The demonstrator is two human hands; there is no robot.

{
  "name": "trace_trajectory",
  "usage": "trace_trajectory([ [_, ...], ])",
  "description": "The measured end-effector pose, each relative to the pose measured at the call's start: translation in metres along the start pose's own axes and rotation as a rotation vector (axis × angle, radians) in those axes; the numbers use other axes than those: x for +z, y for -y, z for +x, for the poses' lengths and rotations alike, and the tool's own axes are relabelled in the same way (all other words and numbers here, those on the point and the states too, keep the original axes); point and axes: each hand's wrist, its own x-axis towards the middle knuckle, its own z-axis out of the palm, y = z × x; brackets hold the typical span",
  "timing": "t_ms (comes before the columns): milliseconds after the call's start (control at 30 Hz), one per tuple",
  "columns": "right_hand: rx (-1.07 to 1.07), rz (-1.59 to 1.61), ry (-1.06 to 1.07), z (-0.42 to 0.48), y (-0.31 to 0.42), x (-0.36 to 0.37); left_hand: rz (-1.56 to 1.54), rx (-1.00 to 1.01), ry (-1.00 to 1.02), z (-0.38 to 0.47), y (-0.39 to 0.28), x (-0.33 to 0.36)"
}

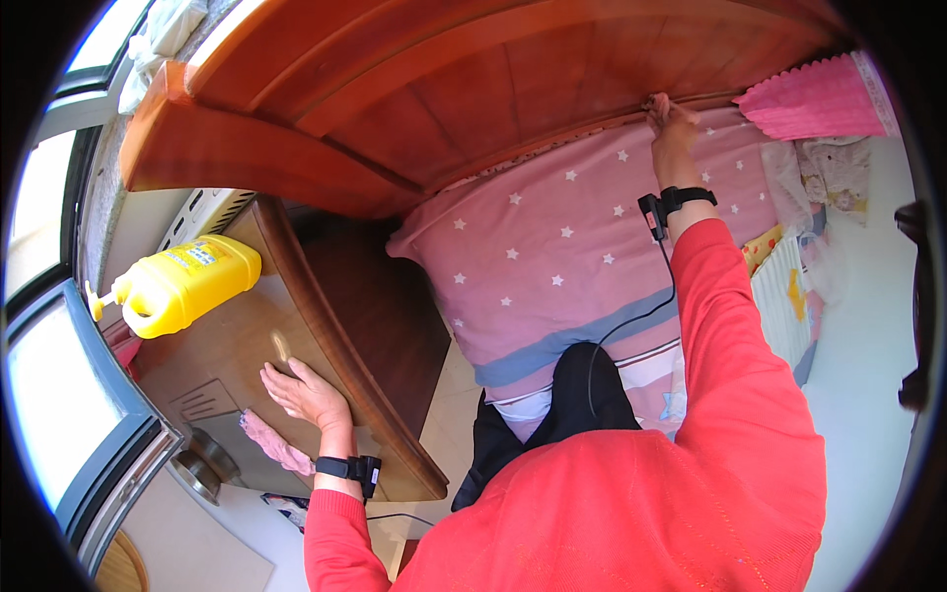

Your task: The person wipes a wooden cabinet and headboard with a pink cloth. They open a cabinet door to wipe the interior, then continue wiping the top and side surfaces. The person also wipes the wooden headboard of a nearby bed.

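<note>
My right hand (672,122) is closed on a pinkish cloth (658,103), pressed to the lower edge of the reddish wooden headboard (473,96) where it meets the bed. Below it lies a pink bedcover with white stars (540,237) and a blue band. My left hand (311,396) is spread, fingers apart and holding nothing, over the glossy top of a wooden cabinet (244,348); whether it touches the top I cannot tell. Just below that hand a crumpled pink cloth (275,444) lies on the cabinet. A yellow pump bottle (194,285) is farther back on the same top.
An open window sash (74,407) and a metal bowl (196,473) are at the left. A pink ruffled fabric (821,100) hangs over the bed's far right corner. Packages and plastic (780,296) lie on the bed's right side. A cable runs from my right wrist strap.
</note>
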Motion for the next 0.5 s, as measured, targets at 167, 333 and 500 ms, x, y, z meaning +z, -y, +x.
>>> trace_trajectory([
  [167,-0.113,-0.082,-0.077,-0.026,-0.013,0.042,0.014,-0.005,0.001,-0.001,-0.002,0.001],
  [333,-0.311,-0.330,0.080,-0.115,-0.109,0.095,0.038,-0.002,-0.029,-0.002,-0.005,0.002],
  [500,0.484,-0.108,0.390,-0.256,-0.150,0.142,0.028,-0.014,-0.019,-0.004,-0.008,0.002],
])
